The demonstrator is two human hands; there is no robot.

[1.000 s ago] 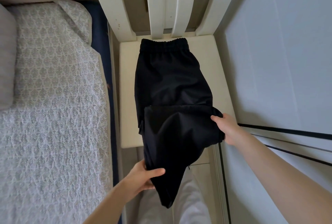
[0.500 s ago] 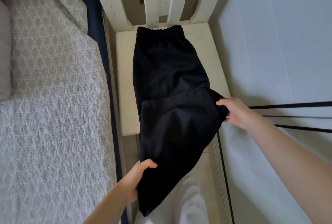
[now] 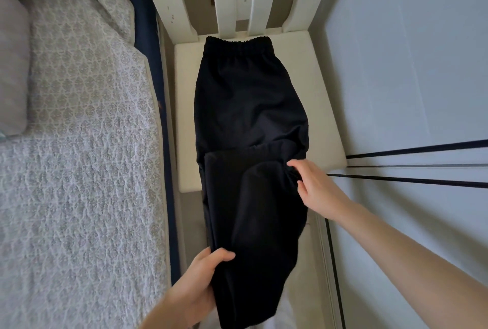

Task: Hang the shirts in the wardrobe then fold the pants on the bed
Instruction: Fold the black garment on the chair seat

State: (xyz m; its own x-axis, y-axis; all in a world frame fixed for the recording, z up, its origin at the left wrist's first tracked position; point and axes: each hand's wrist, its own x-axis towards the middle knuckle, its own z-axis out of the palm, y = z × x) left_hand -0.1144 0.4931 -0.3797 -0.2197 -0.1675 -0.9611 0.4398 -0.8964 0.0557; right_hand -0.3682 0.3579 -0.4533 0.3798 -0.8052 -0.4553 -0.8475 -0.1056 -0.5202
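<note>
Black pants (image 3: 248, 106) lie lengthwise on a white chair seat (image 3: 319, 85), elastic waistband toward the slatted chair back. The legs are doubled back and hang off the seat's front edge. My left hand (image 3: 200, 283) grips the left edge of the hanging fabric low down, thumb on top. My right hand (image 3: 314, 188) pinches the right edge of the folded layer near the seat's front right corner. The bed (image 3: 79, 170) with a patterned grey-white quilt is to the left.
A grey pillow (image 3: 12, 69) lies at the bed's far left. White wardrobe sliding doors (image 3: 412, 69) with dark tracks fill the right side. The chair stands tightly between the bed's dark blue side and the wardrobe.
The view has shifted slightly. My right hand slid a little inward along the fold's right edge, and my left hand keeps its grip on the hanging leg fabric.
</note>
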